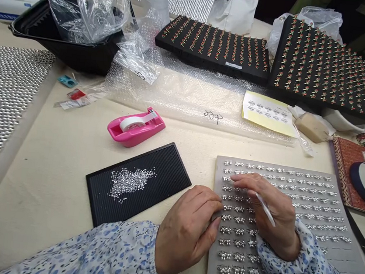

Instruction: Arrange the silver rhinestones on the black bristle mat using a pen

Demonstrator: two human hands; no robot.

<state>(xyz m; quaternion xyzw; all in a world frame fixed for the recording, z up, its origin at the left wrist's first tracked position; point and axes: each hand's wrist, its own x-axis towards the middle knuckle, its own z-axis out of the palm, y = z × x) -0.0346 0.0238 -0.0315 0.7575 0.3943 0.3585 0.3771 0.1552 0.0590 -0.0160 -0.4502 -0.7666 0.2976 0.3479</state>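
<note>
On the cream tabletop lie two black foam boards studded with rows of red-and-gold pins, and one black tray holding a clear plastic bag. One grey card carries rows of small silver pieces. The left hand rests on its edge, loosely curled and empty; the right hand lies on it, pinching one slim white stick. Beside the card, one black ribbed mat holds a heap of tiny silver beads, near one pink tape dispenser.

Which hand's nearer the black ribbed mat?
Left. The left hand sits right at the black ribbed mat's near edge; the right hand is farther off, over the grey card.
</note>
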